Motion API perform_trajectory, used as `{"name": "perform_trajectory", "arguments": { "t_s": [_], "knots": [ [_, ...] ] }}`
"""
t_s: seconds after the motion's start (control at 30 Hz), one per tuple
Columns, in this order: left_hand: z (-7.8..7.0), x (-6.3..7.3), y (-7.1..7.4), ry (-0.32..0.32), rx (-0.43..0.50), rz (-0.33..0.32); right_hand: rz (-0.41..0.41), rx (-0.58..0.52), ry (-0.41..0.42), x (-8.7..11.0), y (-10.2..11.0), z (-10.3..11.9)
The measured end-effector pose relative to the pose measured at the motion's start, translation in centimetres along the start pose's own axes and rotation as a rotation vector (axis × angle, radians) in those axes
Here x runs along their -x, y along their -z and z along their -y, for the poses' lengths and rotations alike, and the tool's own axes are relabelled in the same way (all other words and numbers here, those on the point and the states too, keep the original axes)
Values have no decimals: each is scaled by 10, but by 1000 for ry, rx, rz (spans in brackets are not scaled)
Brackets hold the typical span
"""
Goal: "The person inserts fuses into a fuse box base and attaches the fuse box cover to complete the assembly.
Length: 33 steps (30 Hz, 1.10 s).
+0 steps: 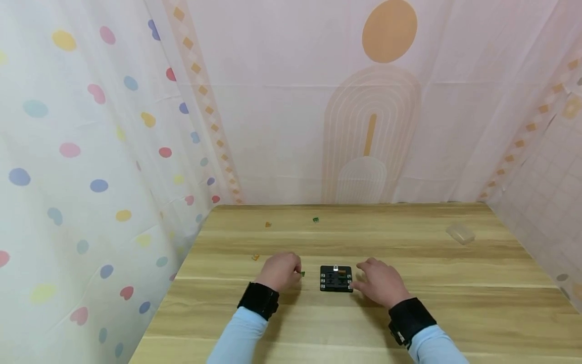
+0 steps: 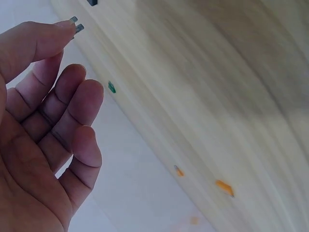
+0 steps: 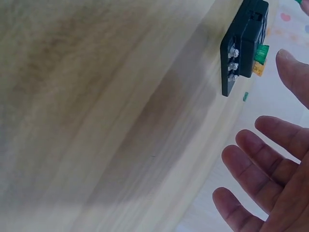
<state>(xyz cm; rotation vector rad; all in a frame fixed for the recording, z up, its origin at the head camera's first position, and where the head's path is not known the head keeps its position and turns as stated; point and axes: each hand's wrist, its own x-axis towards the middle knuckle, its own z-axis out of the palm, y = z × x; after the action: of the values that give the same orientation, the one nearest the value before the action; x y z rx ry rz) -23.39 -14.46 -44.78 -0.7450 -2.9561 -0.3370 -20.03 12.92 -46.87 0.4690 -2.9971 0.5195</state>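
My left hand (image 1: 279, 272) pinches a small green blade fuse (image 1: 302, 273) between thumb and forefinger; in the left wrist view its metal prongs (image 2: 79, 28) stick out past the thumb. Just right of it on the table lies a black fuse block (image 1: 336, 288) with screw terminals along both sides. A green fuse (image 3: 261, 54) and an orange fuse (image 3: 259, 68) are seated in it, as the right wrist view shows. My right hand (image 1: 382, 284) is at the block's right edge, fingers spread and relaxed, holding nothing. Whether its thumb touches the block is unclear.
Loose on the wooden table (image 1: 454, 303) are a green fuse (image 1: 316, 220) toward the back, an orange fuse (image 1: 268, 224) left of that, and another orange fuse (image 1: 256, 257) near my left hand. A clear plastic cover (image 1: 461, 233) lies at the back right. Curtains surround the table.
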Motion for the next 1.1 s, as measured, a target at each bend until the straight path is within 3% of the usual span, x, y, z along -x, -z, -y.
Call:
{"name": "perform_trajectory", "arguments": {
  "t_s": [1.1],
  "knots": [
    [-55,-34,-2,-132,-64,107,20,-13,92,-22,16,23]
  ]
}}
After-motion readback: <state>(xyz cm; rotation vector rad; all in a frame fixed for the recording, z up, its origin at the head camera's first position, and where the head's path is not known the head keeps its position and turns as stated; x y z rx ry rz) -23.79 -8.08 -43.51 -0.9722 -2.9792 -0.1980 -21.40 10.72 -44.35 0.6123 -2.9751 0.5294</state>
